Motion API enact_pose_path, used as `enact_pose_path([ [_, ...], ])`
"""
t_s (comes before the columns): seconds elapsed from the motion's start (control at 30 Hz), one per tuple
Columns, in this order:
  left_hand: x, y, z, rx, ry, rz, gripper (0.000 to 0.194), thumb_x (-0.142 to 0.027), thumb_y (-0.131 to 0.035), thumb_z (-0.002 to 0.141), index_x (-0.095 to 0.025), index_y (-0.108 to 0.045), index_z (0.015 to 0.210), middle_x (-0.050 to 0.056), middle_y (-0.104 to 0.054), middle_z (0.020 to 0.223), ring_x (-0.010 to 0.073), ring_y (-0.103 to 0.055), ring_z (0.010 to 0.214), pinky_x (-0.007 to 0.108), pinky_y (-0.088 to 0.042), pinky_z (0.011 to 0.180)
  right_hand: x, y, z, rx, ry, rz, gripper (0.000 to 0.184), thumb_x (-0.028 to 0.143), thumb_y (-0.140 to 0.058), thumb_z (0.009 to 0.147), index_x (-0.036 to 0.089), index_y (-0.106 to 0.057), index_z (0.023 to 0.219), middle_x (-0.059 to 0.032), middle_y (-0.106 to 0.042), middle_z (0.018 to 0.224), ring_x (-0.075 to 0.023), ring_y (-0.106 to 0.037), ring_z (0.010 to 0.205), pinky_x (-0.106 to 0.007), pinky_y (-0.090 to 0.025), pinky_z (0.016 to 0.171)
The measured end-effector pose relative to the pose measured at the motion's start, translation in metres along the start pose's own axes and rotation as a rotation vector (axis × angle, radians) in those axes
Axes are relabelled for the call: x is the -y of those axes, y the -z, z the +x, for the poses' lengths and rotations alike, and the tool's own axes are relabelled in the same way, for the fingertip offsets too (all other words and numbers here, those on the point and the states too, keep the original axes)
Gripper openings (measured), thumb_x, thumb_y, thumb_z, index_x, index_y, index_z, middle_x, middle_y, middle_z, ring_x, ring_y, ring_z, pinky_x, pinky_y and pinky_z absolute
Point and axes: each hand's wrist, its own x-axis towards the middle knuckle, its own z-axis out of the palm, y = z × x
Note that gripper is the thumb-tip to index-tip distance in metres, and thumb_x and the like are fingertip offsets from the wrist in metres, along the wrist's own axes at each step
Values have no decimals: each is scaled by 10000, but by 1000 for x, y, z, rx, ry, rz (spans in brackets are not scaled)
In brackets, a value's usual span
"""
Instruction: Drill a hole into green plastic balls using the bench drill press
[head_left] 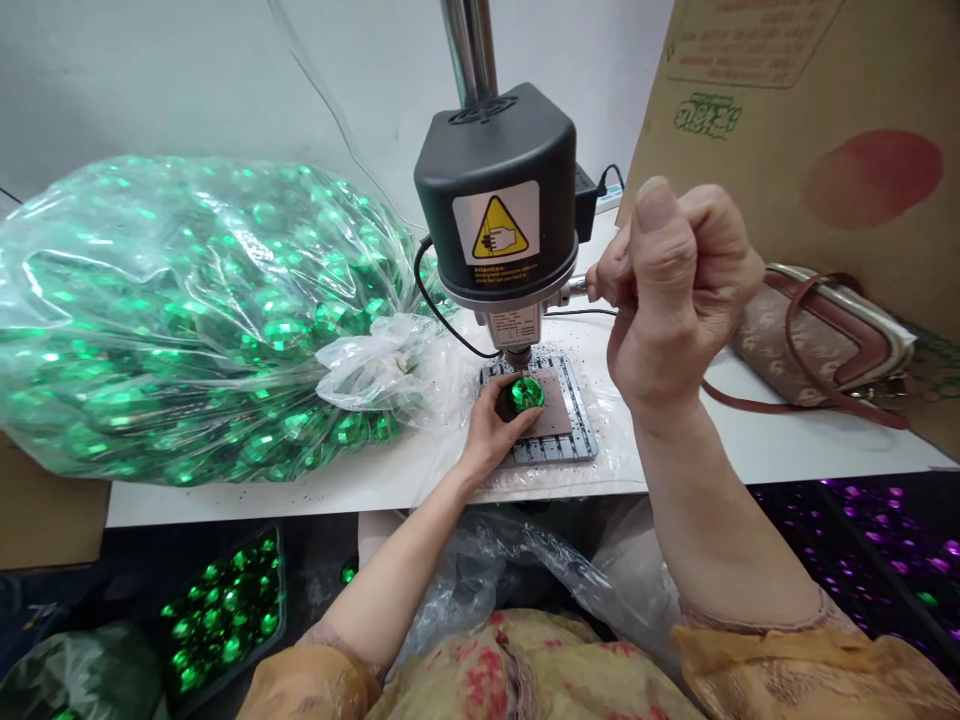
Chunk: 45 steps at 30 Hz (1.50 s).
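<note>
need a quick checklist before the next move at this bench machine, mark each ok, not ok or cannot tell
1. Green ball held: ok, the left hand grips it.
2. Right hand on the lever: ok, it is closed at the lever's outer end.
3. Ball centred under the chuck: cannot tell, it is below, but exact alignment is unclear from this angle.
4. Left hand well clear of the chuck: not ok, its fingers look close beneath.
5. Base plate free of debris: not ok, dark specks lie around it.
6. Machine powered: cannot tell, no switch or indicator is readable.
</note>
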Motion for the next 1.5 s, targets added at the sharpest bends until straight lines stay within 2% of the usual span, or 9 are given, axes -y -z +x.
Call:
enact_pose_path([
  [0.13,3,1,3,40,3,-18,542,-380,-825,762,-214,-626,1238,84,-677,1206,279,-617,1143,428,-478,1010,0,-1,-1,-10,24,-63,428,457,-526,916,205,-316,640,67,-319,521,-23,-355,447,-228,-318,457],
  [0.3,8,1,3,56,17,-45,561,-397,-833,755,-220,-628,1246,89,-667,1221,288,-612,1154,435,-475,1022,2,-3,-10,-99,19,0,481,448,-594,878,205,-310,576,64,-300,464,-43,-336,410,-271,-279,424],
  [0.43,10,0,3,57,4,-40,565,-401,-831,759,-224,-624,1253,87,-666,1229,282,-615,1150,431,-476,1021,1,-1,-19,-162,51,58,496,415,-624,864,189,-329,535,59,-300,446,-48,-347,404,-273,-298,420],
  [0.63,11,0,2,57,-22,-29,548,-401,-820,776,-217,-617,1251,94,-662,1237,284,-608,1157,445,-472,1029,-7,4,-26,-101,146,45,493,376,-558,907,175,-282,552,56,-252,470,-34,-314,420,-238,-323,439],
  [0.9,15,-2,2,47,-21,-70,567,-417,-836,756,-223,-621,1244,89,-658,1235,283,-602,1172,437,-465,1041,-14,5,-30,-108,231,93,523,291,-559,892,152,-192,546,58,-204,434,-25,-234,388,-233,-316,420],
  [1.23,15,-3,2,54,-18,-91,563,-407,-834,759,-223,-617,1245,92,-654,1234,280,-607,1158,432,-467,1028,-27,15,-37,-17,357,166,452,217,-513,902,153,-216,567,75,-184,430,-17,-250,366,-221,-335,436],
  [1.4,16,-2,2,44,-20,-67,556,-404,-833,759,-226,-621,1241,87,-657,1240,278,-602,1166,426,-462,1032,-31,17,-45,1,386,180,472,182,-522,881,150,-200,538,79,-219,403,-20,-261,345,-244,-336,432],
  [1.5,13,-3,3,44,-9,-72,557,-403,-834,757,-224,-620,1239,86,-663,1223,278,-606,1161,425,-469,1024,-20,9,-37,-85,310,152,509,209,-549,885,152,-191,527,75,-197,407,-15,-249,352,-240,-304,420],
])
